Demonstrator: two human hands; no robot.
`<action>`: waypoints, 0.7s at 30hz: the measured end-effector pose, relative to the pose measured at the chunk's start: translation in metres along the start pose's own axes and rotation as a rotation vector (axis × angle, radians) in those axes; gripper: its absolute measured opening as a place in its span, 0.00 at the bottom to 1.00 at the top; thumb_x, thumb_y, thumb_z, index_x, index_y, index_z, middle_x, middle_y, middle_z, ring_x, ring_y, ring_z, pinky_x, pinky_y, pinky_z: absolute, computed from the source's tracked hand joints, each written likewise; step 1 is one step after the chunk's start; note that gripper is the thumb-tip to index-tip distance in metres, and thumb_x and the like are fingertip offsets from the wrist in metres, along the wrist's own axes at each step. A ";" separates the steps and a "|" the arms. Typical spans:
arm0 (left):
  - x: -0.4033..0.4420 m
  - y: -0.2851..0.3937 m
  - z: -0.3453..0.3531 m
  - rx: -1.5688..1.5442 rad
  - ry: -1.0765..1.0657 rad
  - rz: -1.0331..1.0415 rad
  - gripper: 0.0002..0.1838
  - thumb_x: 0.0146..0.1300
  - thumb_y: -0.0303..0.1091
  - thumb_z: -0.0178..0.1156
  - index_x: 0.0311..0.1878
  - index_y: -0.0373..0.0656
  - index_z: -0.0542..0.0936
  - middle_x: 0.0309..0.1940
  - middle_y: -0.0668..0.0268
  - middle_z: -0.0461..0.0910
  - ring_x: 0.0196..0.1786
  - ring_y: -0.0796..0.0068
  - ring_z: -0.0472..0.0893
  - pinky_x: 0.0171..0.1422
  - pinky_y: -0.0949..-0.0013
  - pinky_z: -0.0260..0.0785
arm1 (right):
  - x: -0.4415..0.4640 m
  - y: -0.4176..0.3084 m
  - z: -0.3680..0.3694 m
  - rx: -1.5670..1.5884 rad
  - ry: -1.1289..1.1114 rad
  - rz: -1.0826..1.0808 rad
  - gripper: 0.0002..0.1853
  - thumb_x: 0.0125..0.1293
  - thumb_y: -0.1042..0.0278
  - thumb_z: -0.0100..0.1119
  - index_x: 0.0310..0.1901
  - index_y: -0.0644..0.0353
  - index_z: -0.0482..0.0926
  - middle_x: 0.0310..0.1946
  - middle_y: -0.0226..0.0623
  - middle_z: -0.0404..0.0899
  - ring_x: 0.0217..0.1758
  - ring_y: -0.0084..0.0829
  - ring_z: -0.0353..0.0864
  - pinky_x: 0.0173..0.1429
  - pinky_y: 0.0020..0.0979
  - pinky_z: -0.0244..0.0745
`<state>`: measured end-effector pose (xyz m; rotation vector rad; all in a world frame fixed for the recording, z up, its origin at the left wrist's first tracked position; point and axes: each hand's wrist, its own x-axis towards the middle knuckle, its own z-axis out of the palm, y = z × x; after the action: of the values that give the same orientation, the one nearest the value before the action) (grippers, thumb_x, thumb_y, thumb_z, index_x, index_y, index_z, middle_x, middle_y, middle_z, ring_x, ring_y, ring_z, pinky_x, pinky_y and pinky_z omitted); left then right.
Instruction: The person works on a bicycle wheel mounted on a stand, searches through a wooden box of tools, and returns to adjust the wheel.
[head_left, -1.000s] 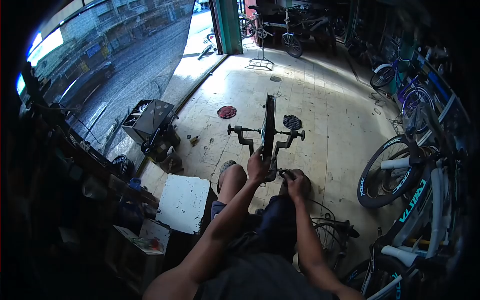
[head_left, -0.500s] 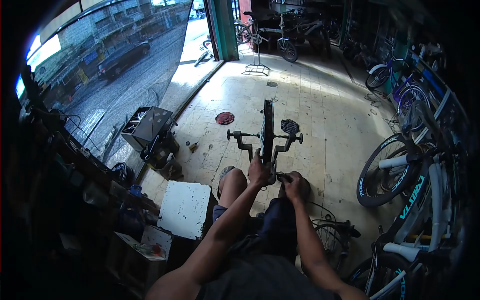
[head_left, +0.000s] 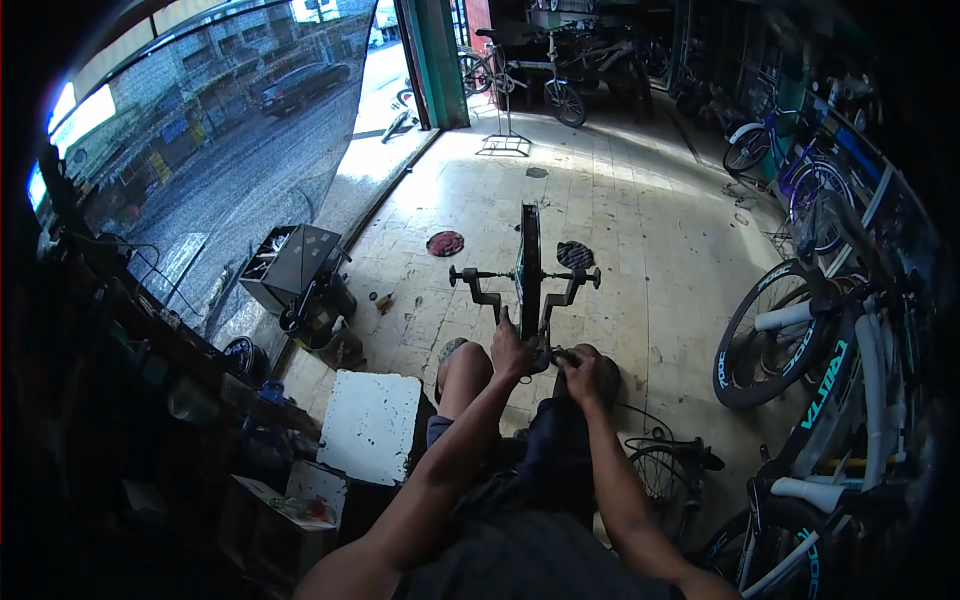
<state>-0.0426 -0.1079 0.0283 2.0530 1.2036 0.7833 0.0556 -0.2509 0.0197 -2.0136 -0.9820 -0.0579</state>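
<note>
Just beyond the person's two bent knees, one dark, narrow bicycle wheel (head_left: 530, 270) stands upright, seen nearly edge-on, in one dark metal wheel stand (head_left: 486, 297). The stand has two cranked arms, one on each side of the wheel, each with a knob at its outer end. Two bare hands are at work. The left hand (head_left: 512, 350) is at the lower left of the wheel, its fingers pointing up along it; whether they press on the wheel or clasp the stand, I cannot tell. The right hand (head_left: 588, 378) has its fingers curled at the stand's lower right, over the right knee; whether they are clamped on a part there is too small and dark to tell.

The floor is of pale, worn, stained tiles (head_left: 640, 270). On it lie two round pieces, one red (head_left: 445, 244) and one black (head_left: 575, 255). Left of the knees is one chipped, white-topped box (head_left: 370, 425), and farther off one dark metal toolbox (head_left: 290, 268). To the right leans a black bicycle frame with turquoise lettering (head_left: 822, 388); beyond it stands one purple bicycle (head_left: 810, 175). The room is dim, with daylight falling in from a street on the left.
</note>
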 end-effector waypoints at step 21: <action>-0.131 -0.019 -0.044 -0.321 -0.402 0.031 0.21 0.61 0.39 0.61 0.54 0.35 0.78 0.33 0.54 0.85 0.29 0.64 0.80 0.35 0.63 0.72 | 0.012 0.015 0.042 0.335 -0.165 0.212 0.09 0.53 0.63 0.67 0.31 0.60 0.84 0.27 0.37 0.80 0.31 0.40 0.78 0.39 0.38 0.71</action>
<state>-0.1389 -0.2080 0.0181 1.8494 0.7697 0.5039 0.0614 -0.2178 -0.0121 -1.8183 -0.8110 0.3694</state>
